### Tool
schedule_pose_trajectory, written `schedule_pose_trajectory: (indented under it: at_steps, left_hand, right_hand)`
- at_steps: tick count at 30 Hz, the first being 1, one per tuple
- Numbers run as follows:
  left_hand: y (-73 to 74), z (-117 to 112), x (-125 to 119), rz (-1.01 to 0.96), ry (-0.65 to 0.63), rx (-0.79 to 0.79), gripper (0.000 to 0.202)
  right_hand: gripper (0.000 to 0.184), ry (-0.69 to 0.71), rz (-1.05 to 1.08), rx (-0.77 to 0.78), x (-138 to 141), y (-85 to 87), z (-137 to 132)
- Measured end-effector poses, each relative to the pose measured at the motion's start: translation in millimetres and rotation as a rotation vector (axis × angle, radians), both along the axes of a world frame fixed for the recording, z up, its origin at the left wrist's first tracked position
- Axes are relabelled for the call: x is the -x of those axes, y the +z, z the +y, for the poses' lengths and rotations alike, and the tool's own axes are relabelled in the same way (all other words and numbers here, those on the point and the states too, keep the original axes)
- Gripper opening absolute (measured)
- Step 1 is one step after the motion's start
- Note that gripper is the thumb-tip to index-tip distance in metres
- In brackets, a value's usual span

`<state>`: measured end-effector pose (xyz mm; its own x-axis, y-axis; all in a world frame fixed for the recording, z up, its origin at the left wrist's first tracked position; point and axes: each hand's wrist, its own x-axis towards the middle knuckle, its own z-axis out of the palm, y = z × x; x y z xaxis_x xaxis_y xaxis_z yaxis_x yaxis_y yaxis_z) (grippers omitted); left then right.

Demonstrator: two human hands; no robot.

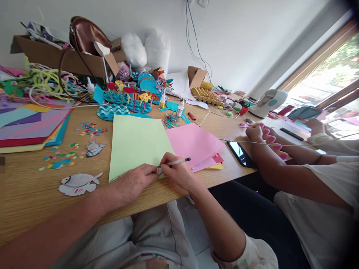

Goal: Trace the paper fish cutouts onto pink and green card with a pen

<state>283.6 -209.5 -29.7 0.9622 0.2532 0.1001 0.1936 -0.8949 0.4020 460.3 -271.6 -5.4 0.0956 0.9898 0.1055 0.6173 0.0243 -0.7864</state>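
Observation:
My right hand (176, 173) is closed around a pen (181, 161), low over the front edge of a light green sheet of paper (138, 142). My left hand (130, 186) rests on the same sheet, its fingers pressed together on a small greyish paper cut-out (159, 170) below the pen. The fingers partly hide this cut-out. A short dark line runs along the sheet's lower left corner. To the left lie white paper fish (80, 180) and a smaller grey-blue paper fish (95, 148). Pink sheets (193, 142) overlap the green sheet's right side.
Paper dots (60, 160) lie at left, near stacked coloured paper (53, 123). Glue bottles (180, 109) and blue sea-themed crafts (140, 104) stand behind. A phone (240, 153) and a white cable lie at right, beside another person's hands (256, 134) holding a pink scalloped piece.

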Motion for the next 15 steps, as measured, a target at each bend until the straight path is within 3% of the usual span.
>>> schedule_pose_trajectory:
  at_steps: [6, 15]
  left_hand:
    - [3.5, 0.4, -1.5, -0.005, -0.006, 0.034, 0.038]
    - [-1.1, 3.8, -0.6, -0.03, -0.018, -0.062, 0.041]
  right_hand:
    - [0.01, 0.004, -0.031, 0.003, 2.3, 2.2, -0.3]
    - [0.011, -0.008, -0.029, 0.012, 3.7, 2.1, -1.2]
